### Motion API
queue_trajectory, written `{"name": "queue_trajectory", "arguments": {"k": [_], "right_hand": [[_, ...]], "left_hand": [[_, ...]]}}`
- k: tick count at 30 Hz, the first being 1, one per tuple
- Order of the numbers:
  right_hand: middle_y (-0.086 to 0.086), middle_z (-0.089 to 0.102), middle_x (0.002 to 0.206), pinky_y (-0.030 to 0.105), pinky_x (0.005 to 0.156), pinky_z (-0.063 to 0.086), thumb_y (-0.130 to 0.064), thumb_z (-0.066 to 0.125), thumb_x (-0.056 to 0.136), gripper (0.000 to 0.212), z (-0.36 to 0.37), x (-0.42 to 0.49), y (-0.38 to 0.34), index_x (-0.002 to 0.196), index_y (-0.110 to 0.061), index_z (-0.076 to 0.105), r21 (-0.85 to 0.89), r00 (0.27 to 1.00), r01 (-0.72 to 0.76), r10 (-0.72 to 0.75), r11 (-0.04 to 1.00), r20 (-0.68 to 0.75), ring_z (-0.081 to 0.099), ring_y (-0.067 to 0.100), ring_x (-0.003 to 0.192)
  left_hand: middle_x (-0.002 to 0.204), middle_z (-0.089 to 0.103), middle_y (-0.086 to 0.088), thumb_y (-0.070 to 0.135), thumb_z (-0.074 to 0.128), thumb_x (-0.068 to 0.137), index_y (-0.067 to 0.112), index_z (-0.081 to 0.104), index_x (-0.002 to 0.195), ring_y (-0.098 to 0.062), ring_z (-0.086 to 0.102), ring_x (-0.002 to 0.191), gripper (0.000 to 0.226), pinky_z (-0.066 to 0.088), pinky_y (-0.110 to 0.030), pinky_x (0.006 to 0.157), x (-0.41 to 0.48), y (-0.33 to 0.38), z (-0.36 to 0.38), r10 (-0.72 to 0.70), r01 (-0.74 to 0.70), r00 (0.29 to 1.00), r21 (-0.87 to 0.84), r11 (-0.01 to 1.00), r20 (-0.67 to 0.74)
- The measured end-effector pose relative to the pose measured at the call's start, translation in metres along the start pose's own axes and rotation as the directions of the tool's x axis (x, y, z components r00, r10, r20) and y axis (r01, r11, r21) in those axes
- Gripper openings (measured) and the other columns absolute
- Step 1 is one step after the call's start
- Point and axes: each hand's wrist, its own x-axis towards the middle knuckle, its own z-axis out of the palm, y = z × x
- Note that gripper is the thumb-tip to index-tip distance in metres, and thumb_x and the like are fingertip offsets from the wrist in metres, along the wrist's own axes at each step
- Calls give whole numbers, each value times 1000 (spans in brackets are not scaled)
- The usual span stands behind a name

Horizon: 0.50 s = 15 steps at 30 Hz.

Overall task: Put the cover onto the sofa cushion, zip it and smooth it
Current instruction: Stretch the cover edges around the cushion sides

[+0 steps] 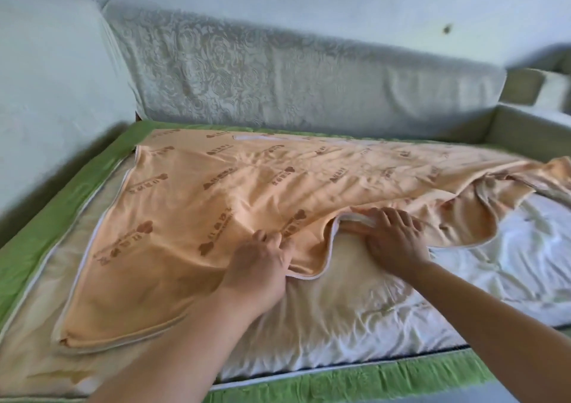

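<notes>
The fingers [269, 243] of the left hand [258, 268] are curled tight and close together, bunching a fold of the orange cover [216, 192] just behind its white-trimmed hem. The fingers [384, 219] of the right hand [397, 240] lie nearly straight and side by side on top of that same hem, a little further right. The thumb reaches underneath, so the hem is pinched between them and lifted slightly off the cushion [355, 304]. Both forearms come in from the front edge of the sofa seat, the left across the cushion's front middle and the right from the front right corner.

The cover, printed with brown marks, is spread over the back and left part of the cushion. Its front left corner lies flat near the cushion's front left corner, and its right end is bunched up at the right edge of the seat. The hem curves in a loose wave between and around the two hands.

The pale, wrinkled cushion lies flat along the seat, bare along its front edge and its right part. A green cloth [58, 195] shows around it at the left and front edges. The patterned grey backrest [278, 72] runs along the back edge.
</notes>
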Motion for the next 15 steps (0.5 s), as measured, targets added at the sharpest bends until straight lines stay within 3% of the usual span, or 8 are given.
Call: {"name": "queue_trajectory", "arguments": {"k": [2, 3, 6, 8, 10, 12, 14, 15], "right_hand": [[11, 60, 115, 40, 85, 43, -29, 46, 78, 43, 5, 12, 22, 117, -14, 56, -32, 988, -109, 112, 993, 108, 56, 32, 108], [13, 60, 117, 39, 83, 43, -28, 40, 81, 43, 5, 18, 29, 117, -11, 56, -5, 978, -120, 119, 993, 173, 56, 32, 108], [18, 65, 107, 34, 69, 39, -40, 27, 81, 55, -8, 22, 40, 114, -10, 58, 185, 973, -93, 50, 978, 225, 61, 35, 96], [18, 68, 93, 29, 60, 31, -42, 27, 76, 56, -22, 9, 42, 107, -10, 60, 214, 964, 31, -86, 976, 250, 63, 34, 85], [8, 68, 70, 23, 50, 26, -38, 39, 73, 34, -30, -20, 46, 89, -17, 59, 194, 935, 294, -324, 936, 146, 65, 26, 63], [-5, 58, 47, 19, 37, 21, -33, 47, 68, 12, -34, -54, 46, 70, -22, 49, 182, 878, 453, -472, 873, 76, 54, 16, 37], [-10, 55, 45, 17, 32, 25, -29, 54, 64, 6, -23, -73, 44, 64, -24, 49, 195, 839, 518, -539, 833, 77, 49, 10, 33], [-11, 56, 46, 16, 32, 27, -29, 54, 63, 5, -16, -75, 43, 64, -25, 51, 198, 823, 538, -562, 819, 86, 50, 11, 34]], "left_hand": [[75, 61, -4, 10, 72, 52, 19, 67, 80, -23, 63, 63, 30, 44, -24, 47, 9, 7, -2, 80, -81, 997, -10, 997, -19], [66, 59, -5, 8, 72, 47, 17, 66, 70, -25, 61, 51, 25, 42, -24, 40, 10, 6, 0, 91, -91, 996, -14, 996, -10], [86, 63, -6, 23, 39, 69, 21, 62, 84, -32, 62, 81, 28, 44, -32, 64, 9, -11, 6, -50, 79, 991, -246, 966, 123], [68, 60, 4, 27, 31, 66, 33, 59, 76, -18, 59, 75, 30, 40, -31, 67, 0, -38, 6, -39, 111, 984, -427, 898, 174], [54, 52, 10, 31, 34, 65, 42, 54, 62, -4, 51, 60, 24, 37, -25, 62, -17, -64, 0, 34, 103, 968, -516, 850, 250], [54, 52, 10, 40, 26, 62, 41, 50, 62, -3, 49, 56, 24, 34, -21, 57, -39, -74, -3, 105, 42, 943, -425, 904, 316], [51, 51, 1, 38, 25, 60, 27, 45, 69, -7, 50, 46, 25, 31, -22, 44, -52, -69, 4, 132, -56, 939, -237, 970, 318], [46, 50, 0, 33, 32, 59, 20, 43, 65, -8, 49, 41, 18, 21, -18, 35, -53, -63, 3, 142, -94, 938, -161, 982, 315]]}}
